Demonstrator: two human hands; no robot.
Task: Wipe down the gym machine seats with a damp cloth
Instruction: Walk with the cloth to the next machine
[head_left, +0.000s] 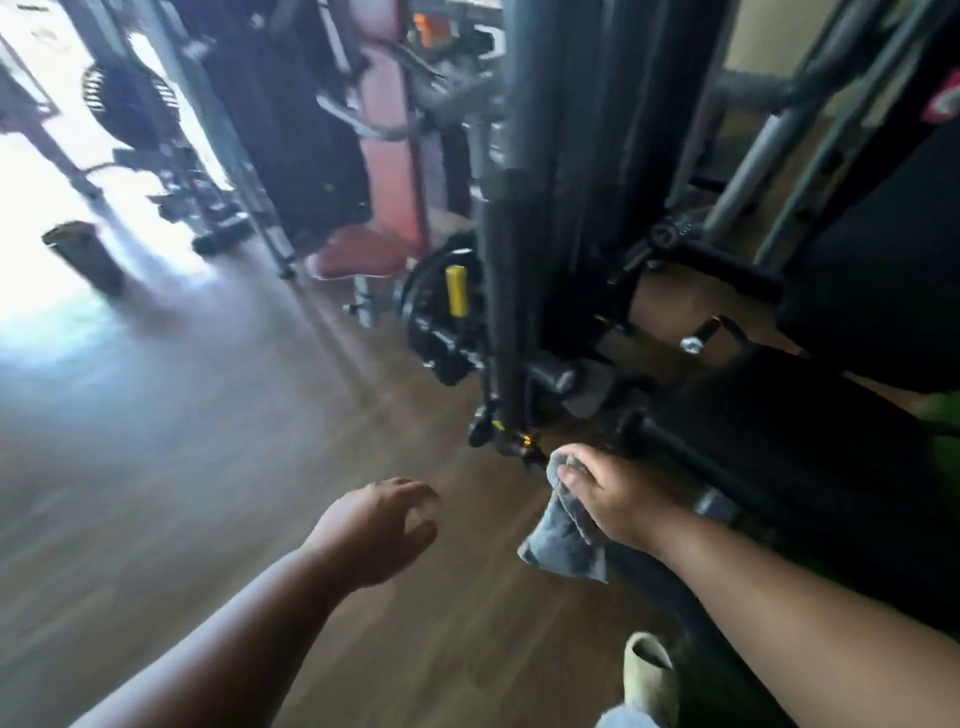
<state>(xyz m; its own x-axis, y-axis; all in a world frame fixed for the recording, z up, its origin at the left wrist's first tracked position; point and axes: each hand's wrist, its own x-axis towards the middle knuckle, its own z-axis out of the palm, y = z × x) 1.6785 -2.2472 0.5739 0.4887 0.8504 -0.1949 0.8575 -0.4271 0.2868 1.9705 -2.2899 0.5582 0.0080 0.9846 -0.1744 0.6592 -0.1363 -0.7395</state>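
My right hand (621, 493) has the cloth (563, 530), a grey-blue rag, bunched up under my thumb and fingers, and most of it hangs down below and to the left of my palm over the wood floor (208, 441). That hand is right up against the front edge of the black seat pad (810, 457) on the machine to my right, with the cloth dangling just off that edge rather than lying flat on the pad. I can't tell whether the rag actually touches the pad.

My left hand (382, 530) holds nothing: fingers loosely curled, hovering over the floor a bit to the left of the cloth, not touching it.

Ahead of my right hand is the dark upright post (511, 249) of the machine, with a yellow pin handle (457, 291) beside it. Further back there's another machine with a red seat (358, 252) and a red back pad (392, 171); it's all pretty blurry. My pale slipper (649, 675) shows at the bottom edge, on the floor under my right forearm.
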